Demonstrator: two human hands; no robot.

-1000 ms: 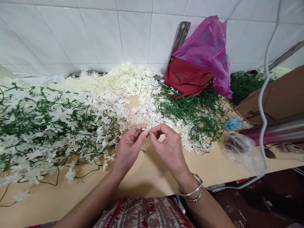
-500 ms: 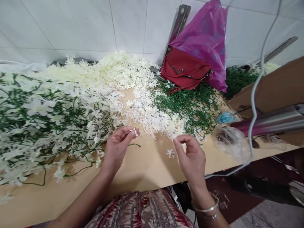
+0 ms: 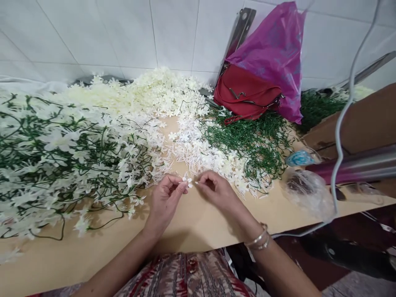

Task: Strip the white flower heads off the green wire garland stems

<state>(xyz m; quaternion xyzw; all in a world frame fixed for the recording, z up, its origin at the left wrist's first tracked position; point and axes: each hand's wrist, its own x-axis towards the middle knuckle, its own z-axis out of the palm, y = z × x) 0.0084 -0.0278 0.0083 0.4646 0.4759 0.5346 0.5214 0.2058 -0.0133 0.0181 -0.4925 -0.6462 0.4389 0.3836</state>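
Observation:
My left hand (image 3: 167, 202) pinches a small white artificial flower (image 3: 189, 182) between thumb and fingertips, just above the tabletop. Close by on its right, my right hand (image 3: 218, 192) is closed in a pinch. A tiny white piece (image 3: 196, 182) shows at its fingertips, too small to name. The two sets of fingertips are near each other but apart. Beyond them lies a pile of white stamen-like sticks and loose petals (image 3: 198, 150). To the left spreads a large heap of white flowers on green stems (image 3: 102, 156).
Cream blossoms (image 3: 161, 88) are piled against the tiled wall. Green stems (image 3: 247, 138) lie below a red handbag (image 3: 246, 90) and a purple plastic bag (image 3: 275, 53). A clear plastic bag (image 3: 309, 192) and a hanging grey cable (image 3: 338, 140) are at the right.
My right hand has moved left, up to the flower in my left hand. The loose flower that lay near my right hand no longer shows. The view has shifted slightly.

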